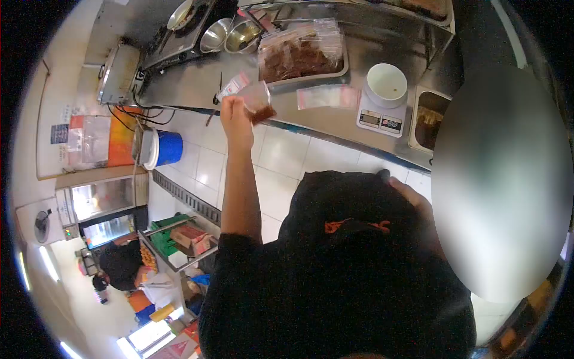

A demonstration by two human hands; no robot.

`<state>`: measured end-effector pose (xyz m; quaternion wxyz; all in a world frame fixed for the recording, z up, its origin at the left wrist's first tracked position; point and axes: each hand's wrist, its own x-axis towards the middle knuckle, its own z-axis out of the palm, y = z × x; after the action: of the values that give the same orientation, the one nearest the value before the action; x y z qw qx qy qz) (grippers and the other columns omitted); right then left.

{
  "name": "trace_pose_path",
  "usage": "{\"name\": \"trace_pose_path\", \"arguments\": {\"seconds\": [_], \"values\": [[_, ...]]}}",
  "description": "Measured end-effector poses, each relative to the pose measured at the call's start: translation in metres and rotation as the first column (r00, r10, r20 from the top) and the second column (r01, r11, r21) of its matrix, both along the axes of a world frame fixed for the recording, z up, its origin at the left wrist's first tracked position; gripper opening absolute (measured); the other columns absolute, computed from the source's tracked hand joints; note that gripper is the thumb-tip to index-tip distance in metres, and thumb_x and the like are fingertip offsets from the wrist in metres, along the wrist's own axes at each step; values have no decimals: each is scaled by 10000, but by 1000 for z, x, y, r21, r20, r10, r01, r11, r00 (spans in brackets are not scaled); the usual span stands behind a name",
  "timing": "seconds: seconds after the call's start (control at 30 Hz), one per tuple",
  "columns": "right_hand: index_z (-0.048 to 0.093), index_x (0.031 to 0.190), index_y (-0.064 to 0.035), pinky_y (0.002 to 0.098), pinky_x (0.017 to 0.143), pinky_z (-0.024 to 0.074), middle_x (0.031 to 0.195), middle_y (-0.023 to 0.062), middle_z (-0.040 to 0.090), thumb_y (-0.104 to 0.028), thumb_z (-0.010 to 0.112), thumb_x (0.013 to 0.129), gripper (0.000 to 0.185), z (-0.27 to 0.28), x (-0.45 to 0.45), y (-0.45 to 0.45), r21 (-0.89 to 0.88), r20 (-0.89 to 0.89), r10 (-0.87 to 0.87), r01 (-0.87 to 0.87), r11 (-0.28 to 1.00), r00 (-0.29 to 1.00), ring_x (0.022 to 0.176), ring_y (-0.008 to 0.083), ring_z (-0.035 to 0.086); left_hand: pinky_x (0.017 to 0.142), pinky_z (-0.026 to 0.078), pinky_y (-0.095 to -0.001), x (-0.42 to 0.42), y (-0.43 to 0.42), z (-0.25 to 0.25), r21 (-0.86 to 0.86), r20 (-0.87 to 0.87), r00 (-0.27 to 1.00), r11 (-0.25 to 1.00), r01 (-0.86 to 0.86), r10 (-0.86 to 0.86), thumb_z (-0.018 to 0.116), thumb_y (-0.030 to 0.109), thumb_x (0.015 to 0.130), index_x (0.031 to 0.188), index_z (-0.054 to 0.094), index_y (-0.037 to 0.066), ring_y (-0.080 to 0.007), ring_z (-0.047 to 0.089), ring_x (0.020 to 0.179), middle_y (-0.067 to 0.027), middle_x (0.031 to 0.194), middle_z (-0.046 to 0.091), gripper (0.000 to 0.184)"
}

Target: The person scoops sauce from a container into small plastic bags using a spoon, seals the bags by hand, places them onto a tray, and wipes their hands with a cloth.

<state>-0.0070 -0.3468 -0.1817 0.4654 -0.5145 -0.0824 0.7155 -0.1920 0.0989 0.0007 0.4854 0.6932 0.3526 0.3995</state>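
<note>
My left hand [237, 122] is raised at the counter edge, its fingers closed on the top of a small clear plastic bag [260, 105] with brown contents at the bottom. Just behind it, a red-and-white packet [234, 87] lies on the steel counter [197, 90]. Beyond the bag stands a tray [343, 67] heaped with bags of brown food [302, 57]. My right hand [408, 192] is low beside my black clothing, with its fingers mostly hidden. Flat clear bags [327, 96] lie right of the tray, next to a white scale [381, 119] bearing a white bowl [387, 82].
Metal bowls [216, 36] stand at the back left. A metal container [428, 122] is sunk at the right, beside a large blurred shape [502, 179]. A blue bucket [170, 148] is left of the counter. Another person [122, 263] is far off at lower left.
</note>
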Motion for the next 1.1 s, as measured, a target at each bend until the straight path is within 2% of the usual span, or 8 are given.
{"name": "trace_pose_path", "arguments": {"seconds": [0.27, 0.37, 0.5, 0.7, 0.77, 0.83, 1.0, 1.1], "values": [[437, 1398, -34, 393, 1092, 318, 1445, 131, 422, -590, 328, 973, 708, -9, -2, -40, -30, -132, -263, 261, 965, 956, 1277, 277, 431, 783, 492, -357, 118, 118, -38, -362, 142, 988, 925, 114, -66, 545, 203, 942, 1156, 479, 73, -202, 582, 875, -94, 946, 593, 259], [434, 1400, -35, 392, 1087, 325, 1429, 132, 441, -602, 317, 970, 721, -19, -8, -36, -57, -178, -328, 323, 945, 928, 1266, 278, 442, 865, 474, -383, 149, 162, -89, -106, -255, 926, 944, -312, 277, 560, 264, 942, 1258, 434, 36, -257, 532, 1060, -153, 1181, 522, 410], [429, 1403, -36, 392, 1082, 335, 1408, 134, 467, -617, 303, 966, 739, -43, -22, -18, -86, -270, -390, 381, 920, 880, 1251, 280, 457, 984, 378, -410, 141, 190, -118, 37, -92, 964, 968, -248, 251, 607, 265, 932, 1345, 334, -34, -288, 458, 1184, -194, 1360, 421, 578], [462, 1366, -22, 418, 1084, 340, 1437, 135, 441, -530, 378, 980, 643, -70, -39, 29, -212, -324, -440, 389, 897, 838, 1277, 309, 447, 972, 379, -420, 96, 65, -89, 579, -422, 896, 719, 384, -138, 622, 182, 854, 1085, 586, 22, -323, 504, 1126, -174, 1203, 546, 283], [418, 1415, -82, 451, 1104, 295, 1497, 162, 305, -484, 508, 927, 638, -94, -39, 40, -179, 567, 127, -29, 983, 814, 1350, 308, 328, 983, 373, -456, 87, 35, -89, 357, -700, 616, 570, 740, -362, 620, 173, 807, 1127, 603, 53, -343, 490, 1154, -174, 1270, 534, 343], [313, 1481, -108, 486, 1144, 208, 1590, 147, 76, -496, 434, 963, 658, -93, -41, 66, -513, 593, 622, -355, 781, 511, 1457, 269, 128, 989, 356, -508, 85, 10, -99, 462, -732, 578, 361, 810, -361, 616, 205, 767, 1251, 570, 112, -347, 452, 1200, -160, 1373, 473, 495], [260, 1507, -173, 645, 1112, 108, 1601, 113, -20, -425, 442, 957, 632, -170, -77, 59, -187, 480, 376, -326, 927, 793, 1471, 270, 37, 1008, 321, -534, 91, -3, -108, 397, -809, 472, 266, 878, -351, 594, 223, 758, 1343, 512, 161, -331, 406, 1246, -124, 1477, 372, 593], [350, 1445, -132, 487, 1063, 299, 1447, 169, 303, -350, 518, 898, 613, -116, -89, 87, -199, 580, 292, -215, 956, 760, 1318, 315, 332, 1005, 319, -521, 90, 3, -111, 382, -802, 461, 267, 884, -379, 590, 236, 762, 1358, 494, 138, -318, 405, 1244, -114, 1484, 365, 612]]}}
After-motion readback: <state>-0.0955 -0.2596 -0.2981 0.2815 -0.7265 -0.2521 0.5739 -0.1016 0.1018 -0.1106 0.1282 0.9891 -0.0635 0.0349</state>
